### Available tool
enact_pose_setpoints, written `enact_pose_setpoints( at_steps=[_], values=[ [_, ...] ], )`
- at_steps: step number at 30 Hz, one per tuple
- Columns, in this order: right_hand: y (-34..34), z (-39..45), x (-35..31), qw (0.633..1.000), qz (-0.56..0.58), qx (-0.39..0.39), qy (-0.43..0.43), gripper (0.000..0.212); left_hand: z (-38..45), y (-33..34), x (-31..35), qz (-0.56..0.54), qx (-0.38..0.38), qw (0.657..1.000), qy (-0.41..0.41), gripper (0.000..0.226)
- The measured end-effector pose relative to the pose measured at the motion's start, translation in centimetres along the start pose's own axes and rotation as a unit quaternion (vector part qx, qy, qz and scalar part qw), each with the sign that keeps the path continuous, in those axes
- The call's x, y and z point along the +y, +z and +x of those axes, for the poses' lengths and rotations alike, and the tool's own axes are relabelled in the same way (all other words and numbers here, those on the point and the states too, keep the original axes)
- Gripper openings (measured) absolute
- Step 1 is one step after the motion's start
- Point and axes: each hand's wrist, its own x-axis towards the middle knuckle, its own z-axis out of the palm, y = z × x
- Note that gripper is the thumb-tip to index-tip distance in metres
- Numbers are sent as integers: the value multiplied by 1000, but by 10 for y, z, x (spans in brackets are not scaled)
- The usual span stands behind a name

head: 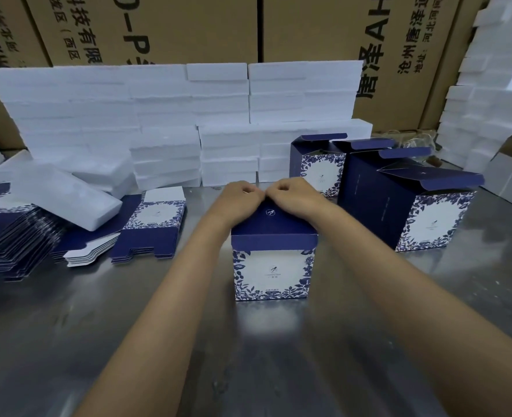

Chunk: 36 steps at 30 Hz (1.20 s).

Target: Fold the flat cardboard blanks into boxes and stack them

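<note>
A blue and white box point(274, 266) with a leaf pattern stands upright on the metal table point(98, 326) in front of me. My left hand point(238, 200) and my right hand point(293, 195) lie side by side on the far edge of its dark blue lid, fingers curled over that edge. Folded boxes point(423, 218) with raised lids stand to the right. Piles of flat blanks point(155, 224) lie at the left.
White foam blocks point(188, 121) are stacked in a wall behind the table, one loose block point(68, 200) lying on the blanks. More foam point(489, 100) rises at the right. Large brown cartons point(308, 28) fill the background. A grey open box point(510, 173) sits far right.
</note>
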Motion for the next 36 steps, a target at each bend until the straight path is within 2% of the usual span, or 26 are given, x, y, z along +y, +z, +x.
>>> enact_pose_setpoints(
  at_steps=[4,7,10,15,20,22,23,25,26,28,32,36],
  values=[
    [2,0,5,1000,16,3,2,22,5,6,-5,-24,28,999,-10,22],
    [1,1,5,1000,14,-2,2,26,5,6,-6,2,18,1000,1,33],
    [1,0,4,1000,21,-4,5,19,4,6,-4,21,-4,1000,2,30],
    [1,-5,4,1000,1,-3,-1,20,3,5,-5,16,16,999,-32,16],
    [0,-10,2,999,-49,5,-14,20,0,5,-4,-9,21,999,-36,23],
    [0,-13,1,985,-148,62,-61,21,-3,6,-5,-36,35,998,-33,27],
    [0,-16,-1,966,-214,102,-104,20,-4,5,-5,-18,58,998,-16,26],
    [1,-24,-8,923,-297,149,-191,19,-7,3,-5,95,139,983,67,22],
    [0,-28,-12,913,-312,150,-214,19,-10,1,-5,136,163,970,122,22],
    [-1,-35,-16,905,-340,136,-216,21,-18,-3,-1,166,125,960,185,23],
    [-9,-51,-16,918,-333,112,-183,28,-35,-14,-2,176,8,967,185,7],
    [-7,-79,-1,951,-236,61,-188,24,-61,-26,-18,75,-85,980,163,18]
  ],
)
